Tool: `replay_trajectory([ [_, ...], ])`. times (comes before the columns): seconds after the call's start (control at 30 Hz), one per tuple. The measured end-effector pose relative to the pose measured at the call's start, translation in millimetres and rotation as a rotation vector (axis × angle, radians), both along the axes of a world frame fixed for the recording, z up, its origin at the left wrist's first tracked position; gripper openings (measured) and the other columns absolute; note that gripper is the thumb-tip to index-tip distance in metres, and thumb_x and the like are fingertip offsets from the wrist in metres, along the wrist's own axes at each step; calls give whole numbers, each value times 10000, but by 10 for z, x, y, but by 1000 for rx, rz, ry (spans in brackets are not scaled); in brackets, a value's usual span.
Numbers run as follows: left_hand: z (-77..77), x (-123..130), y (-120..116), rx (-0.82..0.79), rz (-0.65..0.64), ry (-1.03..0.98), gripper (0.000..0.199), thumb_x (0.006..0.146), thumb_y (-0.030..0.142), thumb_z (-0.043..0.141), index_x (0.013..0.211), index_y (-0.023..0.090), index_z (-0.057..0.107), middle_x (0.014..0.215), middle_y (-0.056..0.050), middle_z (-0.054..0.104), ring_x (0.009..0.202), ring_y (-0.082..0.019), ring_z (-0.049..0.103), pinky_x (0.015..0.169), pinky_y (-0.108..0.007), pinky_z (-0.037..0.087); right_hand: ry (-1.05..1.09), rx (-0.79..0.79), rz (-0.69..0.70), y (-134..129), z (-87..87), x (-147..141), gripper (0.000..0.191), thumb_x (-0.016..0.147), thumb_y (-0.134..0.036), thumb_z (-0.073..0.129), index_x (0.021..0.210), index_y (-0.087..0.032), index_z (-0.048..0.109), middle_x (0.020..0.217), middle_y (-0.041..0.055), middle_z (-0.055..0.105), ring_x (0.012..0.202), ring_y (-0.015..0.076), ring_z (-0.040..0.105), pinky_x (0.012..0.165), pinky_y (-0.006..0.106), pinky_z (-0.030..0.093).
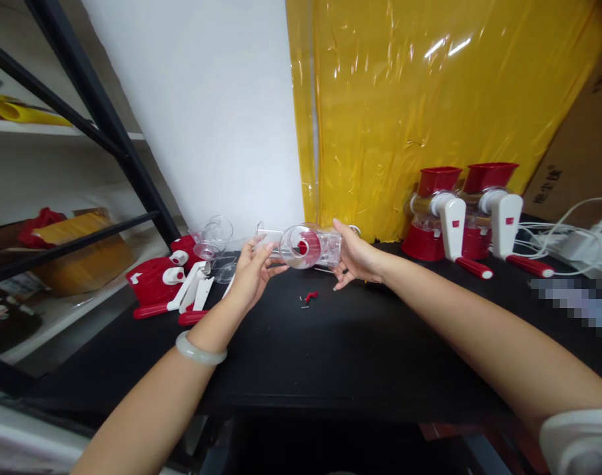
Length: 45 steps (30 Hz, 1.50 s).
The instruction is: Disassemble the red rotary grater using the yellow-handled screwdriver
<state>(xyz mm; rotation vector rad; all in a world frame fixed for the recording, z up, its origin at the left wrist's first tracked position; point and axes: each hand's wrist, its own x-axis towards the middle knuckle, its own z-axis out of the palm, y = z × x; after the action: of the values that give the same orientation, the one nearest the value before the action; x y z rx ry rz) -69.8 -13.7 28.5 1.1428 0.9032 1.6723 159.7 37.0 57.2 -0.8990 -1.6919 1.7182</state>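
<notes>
Between my hands, raised over the black tabletop, is a clear plastic grater body [285,247] with a round opening facing me; something red shows through it. My left hand [255,269] pinches its left end. Its right end is gripped by my right hand [355,256], the thumb on top and the lower fingers spread underneath. Just below the clear body, a small red lever piece [311,297] lies on the table beside tiny metal pins [305,307].
Red grater bases [155,282], white crank handles [194,287] and clear parts [214,237] cluster at the left. Two assembled rotary graters [432,214] stand back right, near white cables and a charger [580,244]. A black metal shelf frame [95,125] rises at far left.
</notes>
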Motion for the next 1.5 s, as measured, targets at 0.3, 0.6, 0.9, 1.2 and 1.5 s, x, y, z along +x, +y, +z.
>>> replay_trajectory([
  [0.3,-78,268,-140,-153,-342,-278,620,733,685,768,1087,196,629,1214,-132,692,1224,-319,626,1028,-525,510,182,-34,-161,-220,22,-191,656,884,-825,350,982,-217,574,588,-27,503,470,108,421,456,251,526],
  [0.6,-119,337,-197,-179,-441,-334,833,771,753,673,1452,324,458,1298,-126,680,1198,-331,656,1066,-622,448,-79,248,-180,-196,-117,-170,442,937,-611,561,1165,-233,547,747,-2,618,549,123,597,431,229,528],
  [0.9,-131,339,-194,-157,-406,-373,918,735,581,820,1504,436,341,1395,-70,626,1244,-284,638,1104,-512,443,-19,398,-133,-139,-123,154,446,903,-530,627,1205,-201,644,947,66,707,782,157,684,677,291,581],
  [1.2,-120,215,-100,-203,-238,-475,730,835,677,657,1435,339,413,1166,-95,691,1106,-264,693,1045,-465,526,-965,779,-138,320,-513,1053,553,705,-576,783,1074,-174,689,1070,158,676,1021,333,644,880,432,507],
  [1.5,-62,254,-138,-256,-187,-548,876,865,724,573,1514,207,293,1317,-234,607,1172,-383,682,998,-481,559,-924,804,14,400,-507,1171,153,842,-345,632,858,-211,559,862,60,669,774,211,617,694,314,443],
])
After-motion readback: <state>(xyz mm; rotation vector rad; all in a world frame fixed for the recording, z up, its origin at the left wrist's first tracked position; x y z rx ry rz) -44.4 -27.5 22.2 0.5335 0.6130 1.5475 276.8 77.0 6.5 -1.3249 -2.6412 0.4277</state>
